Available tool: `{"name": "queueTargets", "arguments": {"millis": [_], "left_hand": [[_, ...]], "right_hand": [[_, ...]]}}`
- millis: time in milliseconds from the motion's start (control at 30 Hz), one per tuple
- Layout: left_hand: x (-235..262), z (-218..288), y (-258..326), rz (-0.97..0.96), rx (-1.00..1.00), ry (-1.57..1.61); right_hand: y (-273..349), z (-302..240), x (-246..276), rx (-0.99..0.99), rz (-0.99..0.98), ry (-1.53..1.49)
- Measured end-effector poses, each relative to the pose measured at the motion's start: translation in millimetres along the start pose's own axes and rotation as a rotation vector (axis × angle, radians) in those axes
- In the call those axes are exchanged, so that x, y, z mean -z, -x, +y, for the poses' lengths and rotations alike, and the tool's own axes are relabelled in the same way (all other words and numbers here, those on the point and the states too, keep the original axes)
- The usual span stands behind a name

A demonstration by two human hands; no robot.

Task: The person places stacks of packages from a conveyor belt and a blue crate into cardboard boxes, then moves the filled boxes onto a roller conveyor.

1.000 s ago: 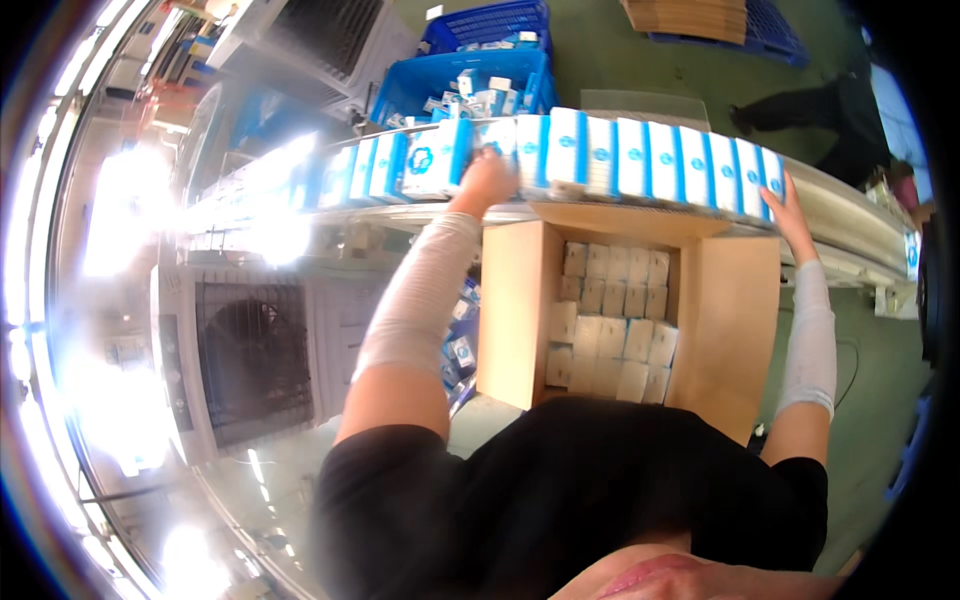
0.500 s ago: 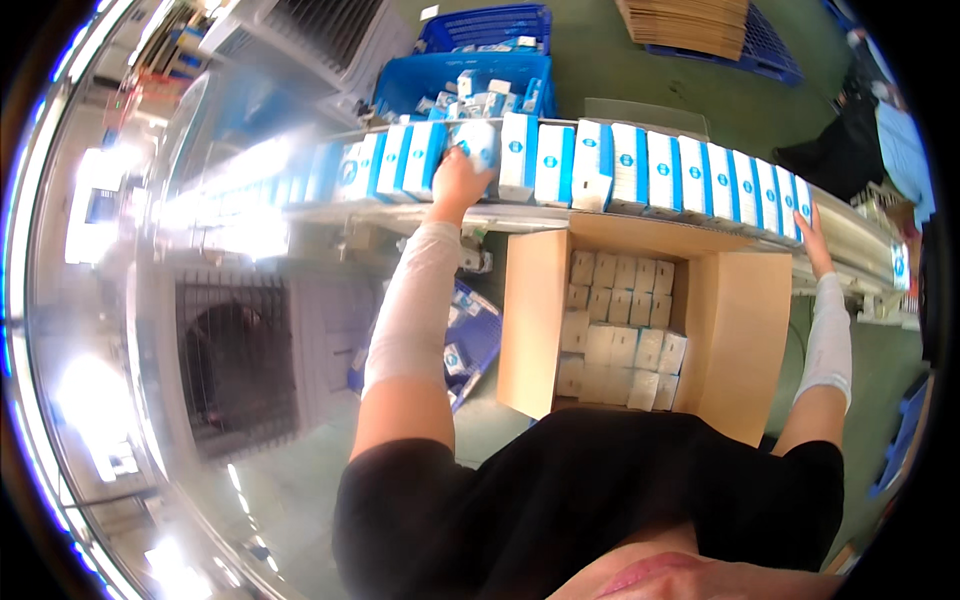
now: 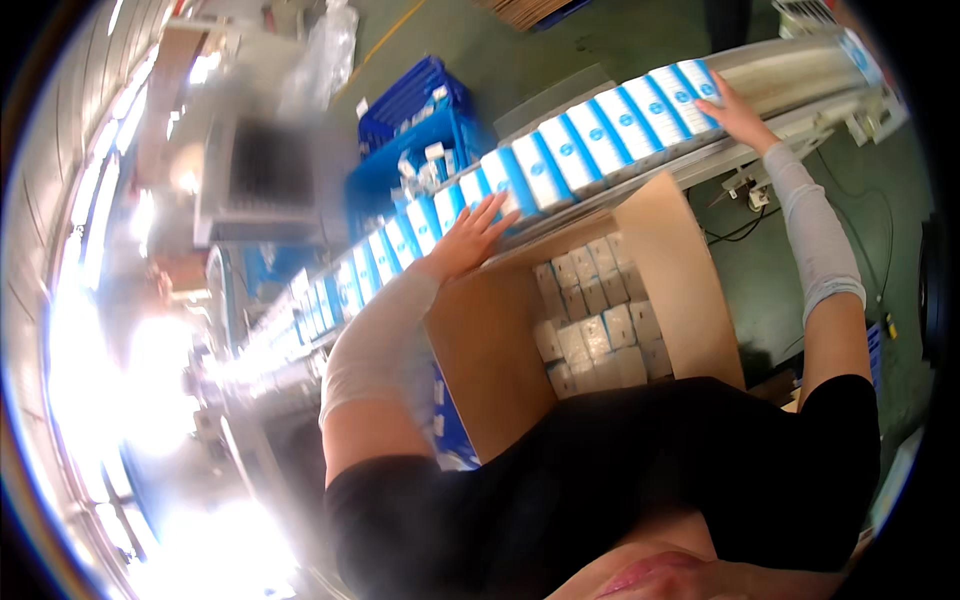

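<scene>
A row of white-and-blue boxes (image 3: 566, 150) stands on the conveyor (image 3: 790, 78), side by side and close enough that each seems to prop its neighbour. The person's right grip (image 3: 738, 112) cups the right end, thumb at the front of the last box, probably to stop that end from toppling; whether it pinches firmly, one cannot tell. The left grip (image 3: 470, 240) is spread, fingers apart, against the near side of the row further left, seemingly to steady it, and appears to close on no single box. Between the conveyor and the person, a cardboard carton (image 3: 685, 275) sits with its side flaps open, which leaves its mouth clear, and small packs (image 3: 600, 335) fill it in tight ranks, probably to save space. Beyond the conveyor, a blue crate (image 3: 372, 190) holds loose boxes in a jumble
</scene>
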State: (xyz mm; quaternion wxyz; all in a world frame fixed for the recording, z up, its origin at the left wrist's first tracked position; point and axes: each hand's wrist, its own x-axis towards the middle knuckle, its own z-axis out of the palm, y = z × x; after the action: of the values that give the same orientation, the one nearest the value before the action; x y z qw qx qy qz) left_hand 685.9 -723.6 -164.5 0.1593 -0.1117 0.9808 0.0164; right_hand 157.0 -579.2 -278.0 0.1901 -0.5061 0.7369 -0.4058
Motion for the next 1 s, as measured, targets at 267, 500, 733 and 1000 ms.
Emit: {"name": "queueTargets", "arguments": {"millis": [267,500,733,1000], "left_hand": [[83,18,-139,0.177,0.398,0.837],[45,120,-260,0.208,0.854,0.564],[42,145,-278,0.577,0.924,1.142],[38,102,-236,0.13,0.71,0.785]], "right_hand": [[-1,-20,24,-0.067,-0.113,-0.045],[-9,-7,29,-0.037,-0.174,-0.085],[0,-4,30,-0.003,-0.067,-0.296],[2,-14,18,-0.074,-0.133,-0.268]]}}
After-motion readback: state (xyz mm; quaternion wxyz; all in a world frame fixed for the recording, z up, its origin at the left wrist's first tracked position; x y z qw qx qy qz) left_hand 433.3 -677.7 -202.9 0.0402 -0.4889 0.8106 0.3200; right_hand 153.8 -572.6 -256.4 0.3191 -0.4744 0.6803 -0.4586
